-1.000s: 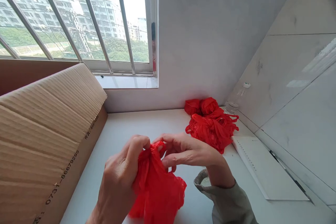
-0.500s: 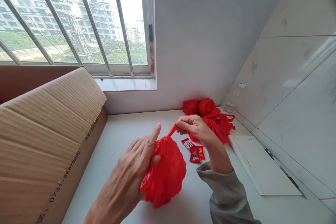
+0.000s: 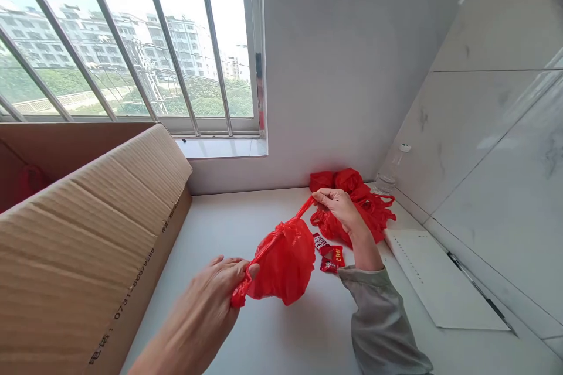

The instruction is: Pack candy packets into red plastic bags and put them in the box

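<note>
While both hands pull away from each other, a small red plastic bag (image 3: 284, 261) hangs stretched between them above the white counter (image 3: 229, 228). The left hand (image 3: 211, 299), low and near in the scene, is closed around one handle of the bag, with the fingers curled tight and the thumb pressed against the red film. The right hand (image 3: 336, 208), farther off and to the right, pinches the other handle between thumb and fingertips, so that this handle runs as a taut strip down to the bag's rounded body. A grey-green sleeve (image 3: 378, 316) covers the right forearm.

Just beneath the right wrist, a few small red sweet packets (image 3: 329, 252) lie on the counter, close beside the bag but not inside it. Behind the right hand, against the far wall, sits a heap of other red bags (image 3: 369, 205), some knotted into round bundles. A clear plastic bottle (image 3: 389, 176) with a white cap stands in the far right corner, just beside that heap. To the right, a white sheet (image 3: 444, 281) lies flat along the tiled wall, with a thin pen (image 3: 481, 299) at its right edge.

On the left, a large open cardboard box (image 3: 88, 234) stands on the counter, one flap tilted towards the bag. Beyond it, a barred window (image 3: 132, 41) looks out on buildings.
</note>
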A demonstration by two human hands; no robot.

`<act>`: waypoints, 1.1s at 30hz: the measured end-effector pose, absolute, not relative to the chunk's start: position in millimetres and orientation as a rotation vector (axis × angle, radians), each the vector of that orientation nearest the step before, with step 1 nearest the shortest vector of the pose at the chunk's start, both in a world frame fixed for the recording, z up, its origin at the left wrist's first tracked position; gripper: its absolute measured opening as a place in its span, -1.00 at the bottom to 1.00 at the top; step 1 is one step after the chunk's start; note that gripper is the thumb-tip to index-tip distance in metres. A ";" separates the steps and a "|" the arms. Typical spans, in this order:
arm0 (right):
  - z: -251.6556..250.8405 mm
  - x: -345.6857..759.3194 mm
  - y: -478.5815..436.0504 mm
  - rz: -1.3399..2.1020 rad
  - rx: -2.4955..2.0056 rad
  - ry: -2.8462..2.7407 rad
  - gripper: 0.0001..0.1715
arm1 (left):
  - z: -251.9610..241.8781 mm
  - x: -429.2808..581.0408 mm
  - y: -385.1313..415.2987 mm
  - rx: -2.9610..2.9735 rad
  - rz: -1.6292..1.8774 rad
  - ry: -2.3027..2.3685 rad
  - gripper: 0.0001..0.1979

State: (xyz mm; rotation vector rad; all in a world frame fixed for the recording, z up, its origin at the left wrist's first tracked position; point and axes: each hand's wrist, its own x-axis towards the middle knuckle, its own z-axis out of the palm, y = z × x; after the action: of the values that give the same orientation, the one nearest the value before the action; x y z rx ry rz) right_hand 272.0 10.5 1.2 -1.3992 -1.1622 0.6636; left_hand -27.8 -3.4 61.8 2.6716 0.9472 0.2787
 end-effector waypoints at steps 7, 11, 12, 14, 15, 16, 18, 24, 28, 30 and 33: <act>-2.9 260.7 8.7 0.645 -1.609 -1.301 -0.57 | 54.7 -32.5 2.6 2.376 -0.009 1.122 -0.81; 3.7 253.6 0.8 0.614 -1.751 -1.394 -0.61 | 47.6 -34.0 2.3 2.376 -0.020 1.082 -0.80; 6.5 251.8 -0.8 0.588 -1.776 -1.406 -0.63 | 45.9 -34.4 1.6 2.385 -0.013 1.066 -0.80; 13.4 247.0 -4.4 0.538 -1.807 -1.427 -0.71 | 42.4 -34.8 0.3 2.397 -0.004 1.054 -0.81; 17.6 243.8 -6.7 0.509 -1.814 -1.440 -0.73 | 40.5 -34.6 0.0 2.402 0.000 1.052 -0.81; 22.1 239.8 -9.5 0.477 -1.810 -1.462 -0.74 | 38.5 -34.1 0.1 2.408 0.005 1.047 -0.80; 31.6 229.4 -16.7 0.449 -1.762 -1.549 -0.73 | 33.8 -33.0 1.0 2.427 0.019 1.031 -0.76; 48.3 190.7 -30.0 0.787 -1.557 -2.016 -0.53 | 18.0 -39.4 -3.6 2.502 0.065 1.017 -0.81; 39.1 177.9 -18.5 0.768 -1.721 -2.173 -0.50 | 15.6 -46.2 -13.4 2.567 0.173 1.068 -0.87; 32.6 177.8 -12.9 0.784 -1.811 -2.183 -0.57 | 18.0 -45.5 -14.8 2.557 0.223 1.055 -0.87; 25.6 181.9 -9.9 0.804 -1.893 -2.146 -0.59 | 20.6 -42.3 -11.5 2.525 0.229 1.015 -0.87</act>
State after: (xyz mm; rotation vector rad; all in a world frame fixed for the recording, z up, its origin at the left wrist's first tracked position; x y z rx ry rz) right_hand 181.9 -9.9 25.6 -1.8928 -2.1461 0.8036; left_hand -42.3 -11.5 20.6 2.5252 1.0149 0.2290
